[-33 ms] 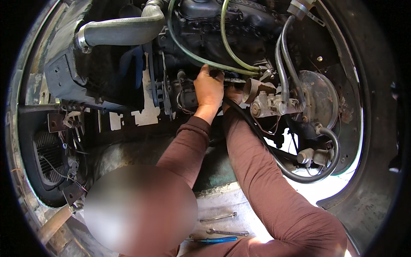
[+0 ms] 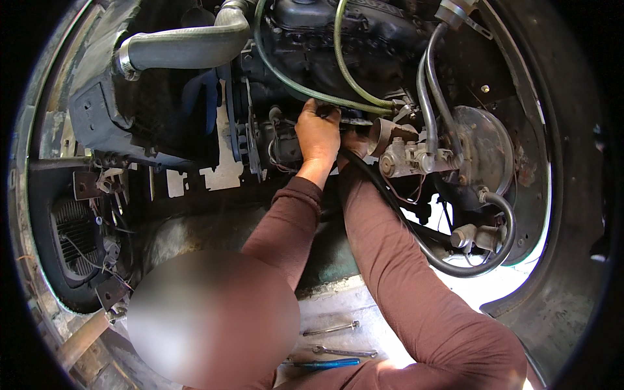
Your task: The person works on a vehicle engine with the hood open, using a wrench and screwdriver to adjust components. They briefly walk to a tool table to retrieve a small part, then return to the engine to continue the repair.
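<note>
My left hand [image 2: 318, 135] reaches into the dark engine [image 2: 338, 26], its fingers curled at a small dark part just below the green hoses [image 2: 299, 86]; what they hold is too hidden to make out. My right hand [image 2: 355, 142] is deeper in, beside the left one, its fingers mostly hidden. A black hose [image 2: 389, 188] crosses over it. Just right of the hands are a rusty bracket [image 2: 383, 135] and a silver cylinder assembly with ports [image 2: 403, 159], joined to grey hoses [image 2: 430, 97], in front of a round metal housing [image 2: 487, 146].
A large grey hose [image 2: 182, 52] runs across the upper left. A finned dark unit [image 2: 75, 237] with loose wires is at left. A long bolt [image 2: 331, 329], a wrench [image 2: 344, 351] and a blue-handled tool [image 2: 338, 363] lie on the pale metal surface below.
My left hand and forearm have shifted very slightly to the right. Otherwise the scene looks the same.
</note>
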Available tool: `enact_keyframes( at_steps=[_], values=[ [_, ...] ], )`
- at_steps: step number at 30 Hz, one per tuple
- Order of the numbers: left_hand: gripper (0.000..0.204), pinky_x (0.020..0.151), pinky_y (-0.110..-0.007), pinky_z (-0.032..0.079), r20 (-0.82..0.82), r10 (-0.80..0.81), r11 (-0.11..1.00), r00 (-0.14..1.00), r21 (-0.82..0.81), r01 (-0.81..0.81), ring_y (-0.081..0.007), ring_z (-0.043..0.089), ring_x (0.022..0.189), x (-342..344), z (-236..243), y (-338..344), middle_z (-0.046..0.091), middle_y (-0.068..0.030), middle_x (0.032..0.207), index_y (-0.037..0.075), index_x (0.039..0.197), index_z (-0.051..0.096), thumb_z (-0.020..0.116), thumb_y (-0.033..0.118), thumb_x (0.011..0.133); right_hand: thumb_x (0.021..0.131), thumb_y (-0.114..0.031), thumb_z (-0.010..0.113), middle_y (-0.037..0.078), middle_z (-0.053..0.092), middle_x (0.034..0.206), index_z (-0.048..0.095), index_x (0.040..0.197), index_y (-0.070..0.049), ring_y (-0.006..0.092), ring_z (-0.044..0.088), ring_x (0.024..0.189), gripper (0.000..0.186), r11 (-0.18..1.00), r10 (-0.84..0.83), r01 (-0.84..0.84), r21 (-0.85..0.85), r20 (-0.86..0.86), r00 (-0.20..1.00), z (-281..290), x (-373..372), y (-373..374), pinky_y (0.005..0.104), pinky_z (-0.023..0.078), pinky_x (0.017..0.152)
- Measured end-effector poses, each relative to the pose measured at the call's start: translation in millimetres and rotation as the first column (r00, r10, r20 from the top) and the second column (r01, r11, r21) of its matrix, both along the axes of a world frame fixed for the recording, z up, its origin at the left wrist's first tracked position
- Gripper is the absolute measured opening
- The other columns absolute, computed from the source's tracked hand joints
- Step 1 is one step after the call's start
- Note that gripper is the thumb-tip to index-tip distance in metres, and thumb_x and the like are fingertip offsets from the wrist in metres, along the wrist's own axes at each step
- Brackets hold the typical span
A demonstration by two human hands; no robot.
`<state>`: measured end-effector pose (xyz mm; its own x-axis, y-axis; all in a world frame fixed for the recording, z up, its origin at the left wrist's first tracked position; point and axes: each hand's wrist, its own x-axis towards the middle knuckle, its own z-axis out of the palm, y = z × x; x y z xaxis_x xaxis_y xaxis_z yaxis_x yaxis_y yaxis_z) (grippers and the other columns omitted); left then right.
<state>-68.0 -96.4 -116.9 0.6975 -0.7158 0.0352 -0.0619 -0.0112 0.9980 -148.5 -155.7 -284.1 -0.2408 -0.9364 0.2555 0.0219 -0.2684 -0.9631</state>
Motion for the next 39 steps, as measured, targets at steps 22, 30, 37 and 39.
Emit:
enact_keyframes(
  at_steps=[22,30,37,39],
  values=[
    [0.025,0.082,-0.047,0.053,-0.018,0.068,0.998,0.997,0.012,-0.068,-0.0481,0.068,0.092,-20.6,-8.2,0.7,0.072,-0.0274,0.094,-0.005,0.099,0.064,0.072,0.017,0.091,0.094,-0.027,0.062,0.022,0.067,0.129,0.063,0.129,0.001,0.0369,0.064,0.119,0.044,0.979,0.203,-0.172,0.110,-0.598,0.776,56.4,-13.4,32.9,0.0421,0.049,0.104],
    [0.026,0.084,-0.055,0.053,0.411,-0.128,0.986,0.902,0.150,0.072,-0.0490,0.066,0.094,12.9,0.5,10.4,0.070,-0.0274,0.096,-0.001,0.105,0.060,0.069,0.018,0.089,0.094,-0.029,0.063,0.023,0.066,0.131,0.063,0.129,0.002,0.0387,0.064,0.121,0.047,0.870,0.467,-0.286,0.400,-0.855,0.226,108.0,-2.5,41.1,0.0434,0.049,0.105],
    [0.029,0.087,-0.052,0.054,0.420,-0.209,0.949,0.883,0.305,0.079,-0.0457,0.068,0.098,48.5,25.7,18.8,0.072,-0.0262,0.101,0.002,0.110,0.068,0.071,0.021,0.088,0.092,-0.024,0.061,0.021,0.063,0.138,0.070,0.128,-0.006,0.0398,0.059,0.129,0.041,0.543,0.834,-0.042,0.838,-0.545,-0.084,125.1,12.2,68.5,0.0480,0.048,0.107],
    [0.028,0.088,-0.051,0.055,0.489,-0.259,0.903,0.833,0.429,0.029,-0.0445,0.069,0.098,61.6,27.0,22.1,0.072,-0.0253,0.102,0.002,0.106,0.072,0.073,0.023,0.087,0.092,-0.024,0.060,0.026,0.064,0.132,0.070,0.123,-0.001,0.0392,0.061,0.125,0.040,0.514,0.847,-0.028,0.857,-0.512,-0.140,156.5,23.3,79.3,0.0468,0.051,0.103]
  ],
)
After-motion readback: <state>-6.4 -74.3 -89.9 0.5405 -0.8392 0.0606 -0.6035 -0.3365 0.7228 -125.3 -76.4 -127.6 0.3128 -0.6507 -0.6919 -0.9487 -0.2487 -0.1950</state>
